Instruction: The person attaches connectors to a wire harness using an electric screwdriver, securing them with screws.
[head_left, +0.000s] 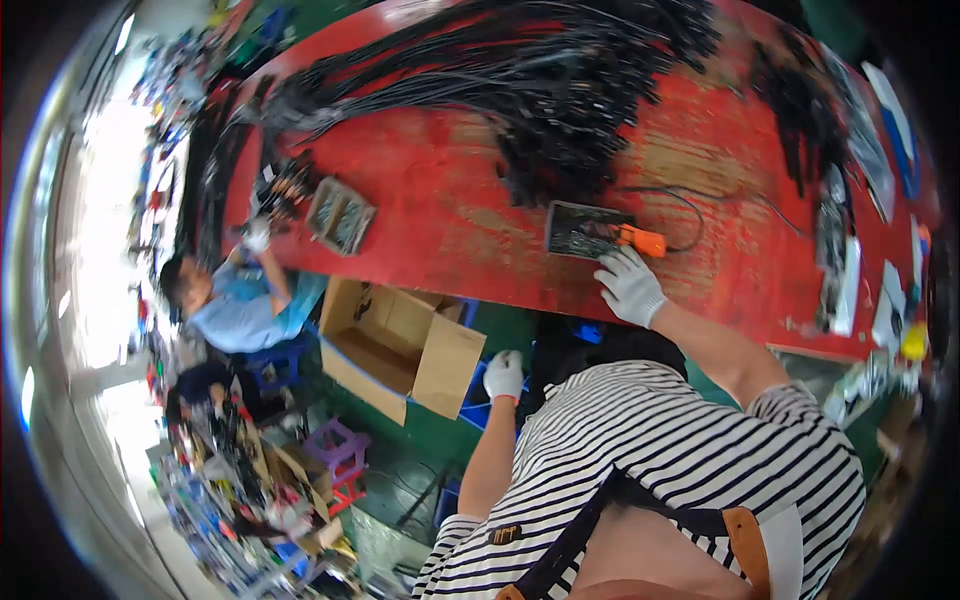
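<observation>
My right hand (630,285), in a white glove, rests with spread fingers on the near edge of the long red table (450,190). It holds nothing. Just beyond its fingertips lie an orange-handled tool (643,240) with a black cord and a flat dark tray (585,230) of small parts. My left hand (503,375), also gloved, hangs below the table's edge over a blue crate (478,408). Its fingers are curled, and whether they hold anything is hidden. A striped shirt and a dark apron cover my body in the lower part of the view.
A big heap of black cables (520,70) covers the far table, with more at the right (800,110). An open cardboard box (400,345) stands on the green floor. Another person in a blue shirt (240,310) works at the left end beside a second tray (340,215).
</observation>
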